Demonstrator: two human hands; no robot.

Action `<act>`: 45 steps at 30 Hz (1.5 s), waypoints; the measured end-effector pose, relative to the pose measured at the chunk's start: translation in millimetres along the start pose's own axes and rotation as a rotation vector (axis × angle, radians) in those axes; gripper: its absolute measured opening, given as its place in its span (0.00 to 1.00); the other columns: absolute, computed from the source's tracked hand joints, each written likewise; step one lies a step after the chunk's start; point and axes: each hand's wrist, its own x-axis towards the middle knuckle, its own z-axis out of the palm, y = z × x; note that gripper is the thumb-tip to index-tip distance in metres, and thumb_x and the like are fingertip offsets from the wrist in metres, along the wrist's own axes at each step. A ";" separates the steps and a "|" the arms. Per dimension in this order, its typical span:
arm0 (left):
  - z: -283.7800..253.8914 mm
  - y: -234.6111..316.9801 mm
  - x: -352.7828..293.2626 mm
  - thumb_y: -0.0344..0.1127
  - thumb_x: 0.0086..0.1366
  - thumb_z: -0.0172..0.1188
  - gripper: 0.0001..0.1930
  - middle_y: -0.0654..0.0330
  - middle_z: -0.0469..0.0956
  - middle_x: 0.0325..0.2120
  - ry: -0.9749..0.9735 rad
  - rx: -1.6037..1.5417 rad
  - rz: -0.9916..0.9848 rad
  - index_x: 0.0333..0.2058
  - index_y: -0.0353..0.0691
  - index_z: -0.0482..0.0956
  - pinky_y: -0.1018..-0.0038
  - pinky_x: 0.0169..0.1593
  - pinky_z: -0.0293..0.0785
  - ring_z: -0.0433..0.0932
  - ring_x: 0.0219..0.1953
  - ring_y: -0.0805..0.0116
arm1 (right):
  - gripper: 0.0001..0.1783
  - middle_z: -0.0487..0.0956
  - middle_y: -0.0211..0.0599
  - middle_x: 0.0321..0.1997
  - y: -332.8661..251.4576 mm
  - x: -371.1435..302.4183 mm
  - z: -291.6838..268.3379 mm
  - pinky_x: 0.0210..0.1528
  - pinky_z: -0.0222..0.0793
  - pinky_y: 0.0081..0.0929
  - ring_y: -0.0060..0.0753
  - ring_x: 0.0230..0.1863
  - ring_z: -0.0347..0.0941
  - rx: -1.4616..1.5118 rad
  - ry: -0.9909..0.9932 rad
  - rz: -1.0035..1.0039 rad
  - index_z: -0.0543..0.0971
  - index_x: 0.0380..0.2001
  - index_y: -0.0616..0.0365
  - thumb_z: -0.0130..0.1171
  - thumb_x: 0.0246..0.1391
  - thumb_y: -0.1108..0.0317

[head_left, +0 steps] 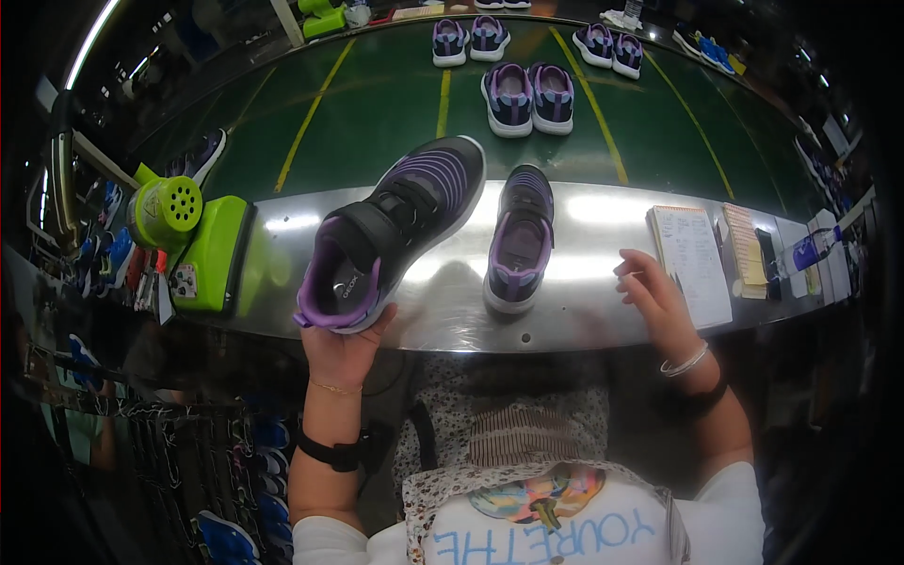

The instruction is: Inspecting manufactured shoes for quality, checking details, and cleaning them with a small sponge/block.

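Shoe [521,243] on counter [443,306]; notepad [687,259] right, shoe pairs [509,102] behind.

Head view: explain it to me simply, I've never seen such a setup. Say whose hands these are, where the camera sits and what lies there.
There is no machine hand here: these are a person's own bare hands, seen from a wide, curving camera on their head, looking down. The left hand holds a dark shoe by its heel. The right hand is empty and open. Another shoe stands on the metal ledge, with a notepad to the right. Beyond, more pairs stand on a green surface.
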 end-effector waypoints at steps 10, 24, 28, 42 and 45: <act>-26.0 -70.9 46.7 0.40 0.66 0.46 0.19 0.52 0.69 0.45 0.252 1.346 0.097 0.51 0.37 0.67 0.69 0.45 0.72 0.71 0.43 0.59 | 0.26 0.65 0.42 0.52 13.1 26.8 92.4 0.46 0.67 0.26 0.30 0.45 0.69 0.394 -0.011 0.035 0.58 0.58 0.61 0.48 0.59 0.63; 67.6 -75.6 71.4 0.60 0.37 0.67 0.28 0.56 0.73 0.35 -0.486 2.649 0.053 0.37 0.54 0.81 0.53 0.53 0.54 0.70 0.46 0.57 | 0.19 0.69 0.46 0.42 40.0 27.6 113.4 0.47 0.64 0.32 0.43 0.43 0.68 -0.176 0.312 -0.239 0.66 0.45 0.65 0.54 0.51 0.68; 99.4 -28.6 25.9 0.66 0.39 0.63 0.35 0.53 0.77 0.28 -0.587 2.258 -0.095 0.35 0.39 0.80 0.56 0.53 0.55 0.75 0.39 0.58 | 0.19 0.67 0.45 0.46 57.7 25.0 108.8 0.50 0.63 0.30 0.39 0.46 0.67 -0.163 0.298 -0.273 0.65 0.48 0.66 0.51 0.53 0.72; 90.0 182.0 -281.5 0.54 0.43 0.66 0.23 0.54 0.79 0.29 1.402 2.424 0.131 0.30 0.41 0.79 0.62 0.40 0.68 0.76 0.35 0.53 | 0.20 0.65 0.46 0.51 86.7 28.1 89.2 0.57 0.60 0.31 0.40 0.53 0.65 -0.282 0.326 -0.266 0.64 0.51 0.67 0.49 0.57 0.70; -1.4 261.6 -344.6 0.53 0.40 0.68 0.25 0.50 0.77 0.34 1.803 2.550 0.080 0.32 0.40 0.79 0.54 0.44 0.65 0.72 0.43 0.48 | 0.22 0.67 0.46 0.46 59.8 31.1 114.1 0.49 0.64 0.32 0.41 0.46 0.67 -0.220 0.311 -0.297 0.65 0.48 0.65 0.55 0.50 0.72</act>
